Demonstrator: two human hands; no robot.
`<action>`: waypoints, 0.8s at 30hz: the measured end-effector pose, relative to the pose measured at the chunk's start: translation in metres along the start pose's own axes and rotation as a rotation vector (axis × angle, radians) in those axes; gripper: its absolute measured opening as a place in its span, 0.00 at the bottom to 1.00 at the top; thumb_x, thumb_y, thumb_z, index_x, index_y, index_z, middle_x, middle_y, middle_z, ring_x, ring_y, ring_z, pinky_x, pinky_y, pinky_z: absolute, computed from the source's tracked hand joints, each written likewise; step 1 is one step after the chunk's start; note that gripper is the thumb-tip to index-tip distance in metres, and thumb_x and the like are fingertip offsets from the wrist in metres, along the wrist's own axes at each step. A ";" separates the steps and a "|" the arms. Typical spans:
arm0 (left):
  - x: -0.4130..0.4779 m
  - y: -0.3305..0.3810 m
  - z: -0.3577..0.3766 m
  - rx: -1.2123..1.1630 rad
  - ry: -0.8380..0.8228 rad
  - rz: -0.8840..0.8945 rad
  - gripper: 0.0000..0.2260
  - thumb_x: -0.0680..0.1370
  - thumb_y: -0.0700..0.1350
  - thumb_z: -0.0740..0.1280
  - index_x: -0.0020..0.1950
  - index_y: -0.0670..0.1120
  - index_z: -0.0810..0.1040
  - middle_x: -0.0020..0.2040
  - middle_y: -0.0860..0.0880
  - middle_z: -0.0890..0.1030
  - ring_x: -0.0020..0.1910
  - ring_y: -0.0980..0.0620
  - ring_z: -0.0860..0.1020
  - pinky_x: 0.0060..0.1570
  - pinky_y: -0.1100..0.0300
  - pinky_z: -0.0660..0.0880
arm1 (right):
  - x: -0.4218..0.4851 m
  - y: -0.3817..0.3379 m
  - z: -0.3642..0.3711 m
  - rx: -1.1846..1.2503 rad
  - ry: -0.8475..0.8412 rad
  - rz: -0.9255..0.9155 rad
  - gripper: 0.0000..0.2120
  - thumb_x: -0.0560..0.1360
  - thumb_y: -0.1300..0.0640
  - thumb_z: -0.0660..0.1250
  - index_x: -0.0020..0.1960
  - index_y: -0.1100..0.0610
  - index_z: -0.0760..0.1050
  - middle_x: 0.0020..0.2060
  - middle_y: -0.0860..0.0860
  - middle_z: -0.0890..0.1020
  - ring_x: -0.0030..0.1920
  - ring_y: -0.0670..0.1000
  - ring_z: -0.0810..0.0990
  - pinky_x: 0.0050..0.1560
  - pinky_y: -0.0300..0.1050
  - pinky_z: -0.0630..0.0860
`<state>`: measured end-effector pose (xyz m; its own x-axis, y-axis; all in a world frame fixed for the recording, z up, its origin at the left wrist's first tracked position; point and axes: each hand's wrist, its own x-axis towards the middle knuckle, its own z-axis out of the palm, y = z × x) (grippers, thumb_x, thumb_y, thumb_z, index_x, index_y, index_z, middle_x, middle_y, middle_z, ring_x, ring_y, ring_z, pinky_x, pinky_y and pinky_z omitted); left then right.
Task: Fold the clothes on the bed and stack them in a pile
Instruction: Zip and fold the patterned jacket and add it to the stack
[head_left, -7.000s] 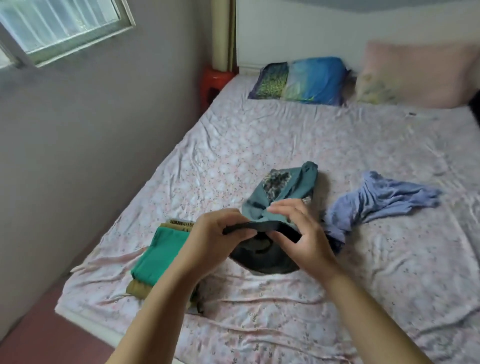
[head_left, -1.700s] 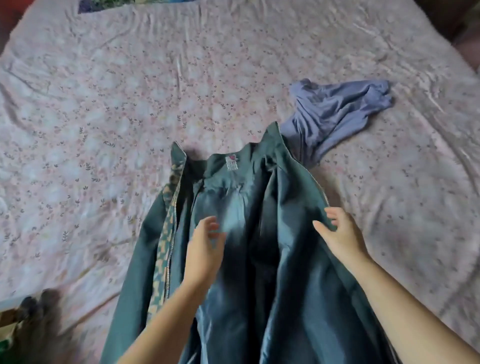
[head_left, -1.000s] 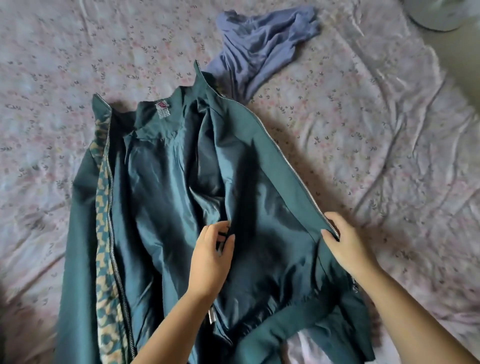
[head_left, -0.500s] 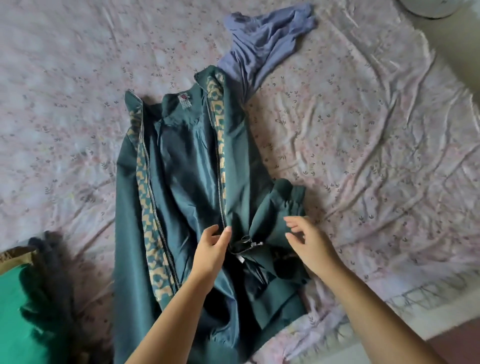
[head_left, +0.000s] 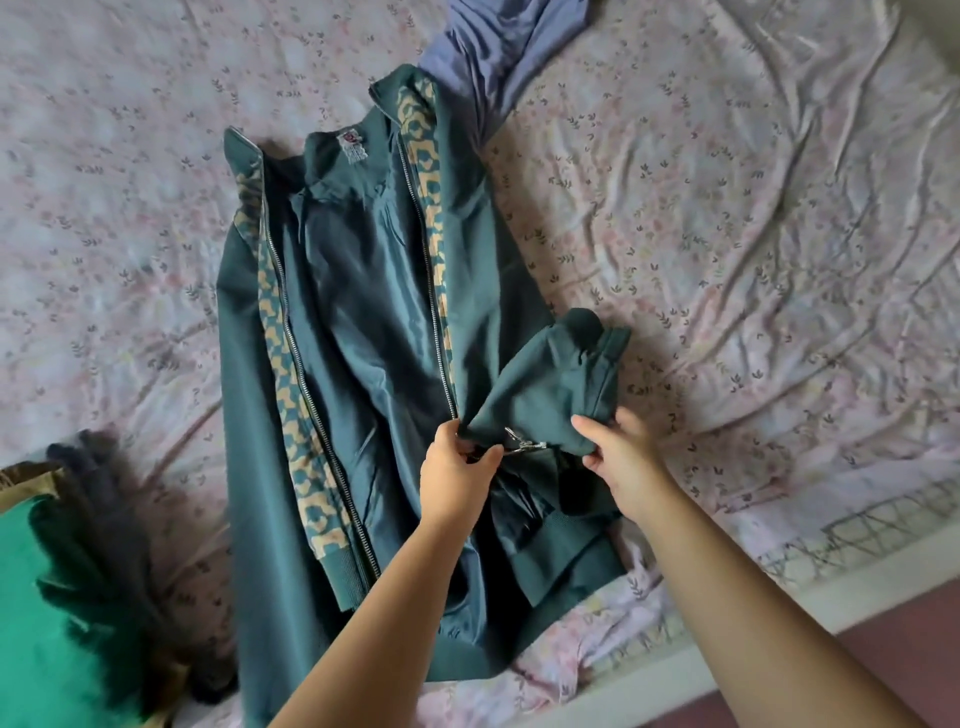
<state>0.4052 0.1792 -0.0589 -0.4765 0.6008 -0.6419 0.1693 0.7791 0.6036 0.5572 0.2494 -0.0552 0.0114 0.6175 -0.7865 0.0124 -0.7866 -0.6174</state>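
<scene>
A dark teal zip jacket with tan patterned front bands lies open, lining up, on the floral bed sheet. Its right sleeve is bunched over the right front panel. My left hand pinches the jacket's fabric by the zipper, near a metal zipper pull. My right hand grips the sleeve's lower edge. A crumpled lavender garment lies beyond the collar, partly under it. A pile of folded clothes, green on top, sits at the lower left.
The edge of the bed runs along the lower right, with reddish floor beyond it. Wrinkled sheet spreads to the left and right of the jacket.
The right front panel has been flipped so its patterned band shows, and the sleeve pulled in. Since half a second ago both hands have closed on the fabric near the zipper pull.
</scene>
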 end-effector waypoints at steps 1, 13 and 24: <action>-0.002 -0.002 0.001 0.001 0.005 -0.006 0.19 0.73 0.51 0.68 0.61 0.49 0.70 0.54 0.49 0.77 0.52 0.51 0.77 0.54 0.56 0.73 | -0.006 -0.002 -0.004 0.040 -0.017 -0.008 0.04 0.74 0.63 0.66 0.48 0.56 0.74 0.43 0.51 0.80 0.40 0.48 0.76 0.33 0.38 0.70; -0.029 -0.008 0.014 -0.078 0.115 -0.022 0.16 0.74 0.40 0.68 0.60 0.45 0.69 0.55 0.48 0.69 0.46 0.52 0.74 0.51 0.58 0.72 | 0.014 -0.078 -0.071 0.208 0.151 -0.255 0.25 0.77 0.68 0.59 0.72 0.58 0.59 0.62 0.56 0.73 0.60 0.54 0.74 0.62 0.50 0.70; -0.047 -0.021 -0.025 -0.276 0.114 0.026 0.07 0.78 0.37 0.62 0.43 0.49 0.73 0.39 0.49 0.77 0.37 0.53 0.75 0.38 0.58 0.71 | 0.016 0.029 -0.040 -0.309 0.045 0.028 0.20 0.74 0.54 0.68 0.63 0.59 0.70 0.61 0.57 0.74 0.58 0.54 0.73 0.55 0.45 0.68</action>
<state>0.4027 0.1305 -0.0299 -0.5716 0.5840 -0.5764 -0.0510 0.6758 0.7353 0.5976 0.2364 -0.0846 0.0603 0.6007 -0.7972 0.3148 -0.7693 -0.5559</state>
